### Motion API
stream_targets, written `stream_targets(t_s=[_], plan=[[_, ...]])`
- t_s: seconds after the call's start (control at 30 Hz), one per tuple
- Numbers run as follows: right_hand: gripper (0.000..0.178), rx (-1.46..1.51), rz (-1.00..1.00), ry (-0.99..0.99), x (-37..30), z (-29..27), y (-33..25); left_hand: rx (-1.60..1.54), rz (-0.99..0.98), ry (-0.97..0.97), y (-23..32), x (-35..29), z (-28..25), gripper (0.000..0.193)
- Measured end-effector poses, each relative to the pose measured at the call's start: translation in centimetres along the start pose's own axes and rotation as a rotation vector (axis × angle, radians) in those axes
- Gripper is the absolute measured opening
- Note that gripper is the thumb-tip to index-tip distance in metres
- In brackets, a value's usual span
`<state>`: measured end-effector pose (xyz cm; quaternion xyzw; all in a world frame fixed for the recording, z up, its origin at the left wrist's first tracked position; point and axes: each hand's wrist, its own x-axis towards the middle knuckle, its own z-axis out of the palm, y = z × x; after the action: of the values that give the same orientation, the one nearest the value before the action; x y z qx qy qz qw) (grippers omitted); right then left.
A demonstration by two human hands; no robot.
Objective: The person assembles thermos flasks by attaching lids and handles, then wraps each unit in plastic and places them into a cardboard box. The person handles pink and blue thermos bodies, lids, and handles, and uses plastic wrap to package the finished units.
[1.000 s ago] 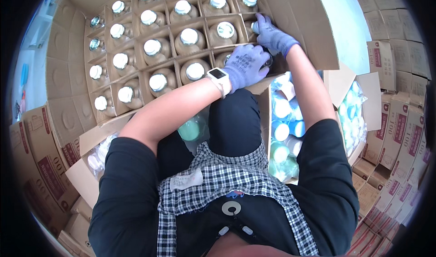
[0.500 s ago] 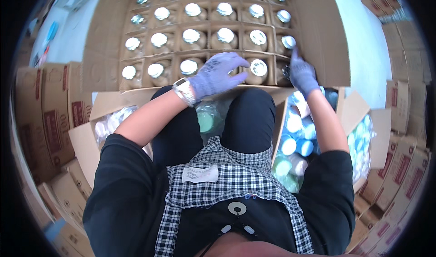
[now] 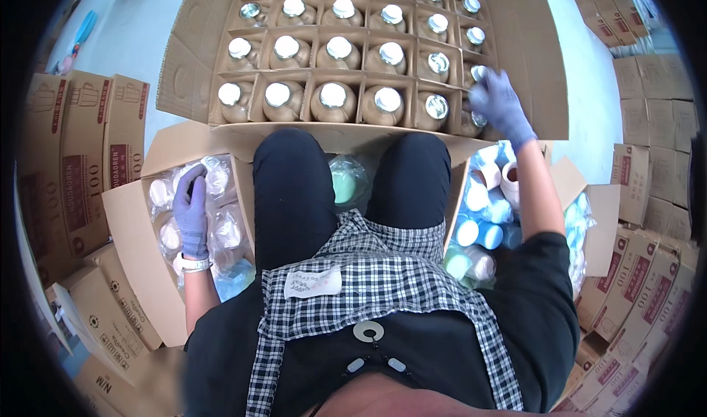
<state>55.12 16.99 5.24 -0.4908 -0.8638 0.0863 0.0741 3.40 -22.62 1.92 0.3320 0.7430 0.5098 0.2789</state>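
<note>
And the left hand [image 3: 191,214] is away from the bottles [image 3: 333,106], down over the left box [image 3: 140,248] now, while the right hand [image 3: 502,106] stays at the carton's right end. Left fingers stretch across clear-wrapped white pieces [image 3: 225,229]; I can't tell whether that grip pinches any. The right hand is blurred, its grip unreadable too, but it's right beside the corner bottle [image 3: 477,121] and partly covers it. The person's knees [image 3: 294,163] rise between the side boxes, in front of the divided carton [image 3: 526,56]; stacked cartons [image 3: 77,167] line both sides. Bottles sit one per compartment, most white-topped. Over in the right box [image 3: 458,185]: blue wrapped containers [image 3: 490,235], green ones below, a white roll [image 3: 509,178] nearby.
</note>
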Motion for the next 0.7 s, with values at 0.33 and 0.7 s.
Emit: stream_targets(t_s=[0.33,0.7], plan=[[0.046,-0.279,-0.048,-0.016,7.7,8.7,-1.0,0.287,0.202,-0.123,4.9,-0.4,0.6,0.029],[0.058,-0.332,-0.004,-0.313,11.5,12.3,-2.1,0.205,0.236,-0.212,6.6,1.1,5.4,0.027]])
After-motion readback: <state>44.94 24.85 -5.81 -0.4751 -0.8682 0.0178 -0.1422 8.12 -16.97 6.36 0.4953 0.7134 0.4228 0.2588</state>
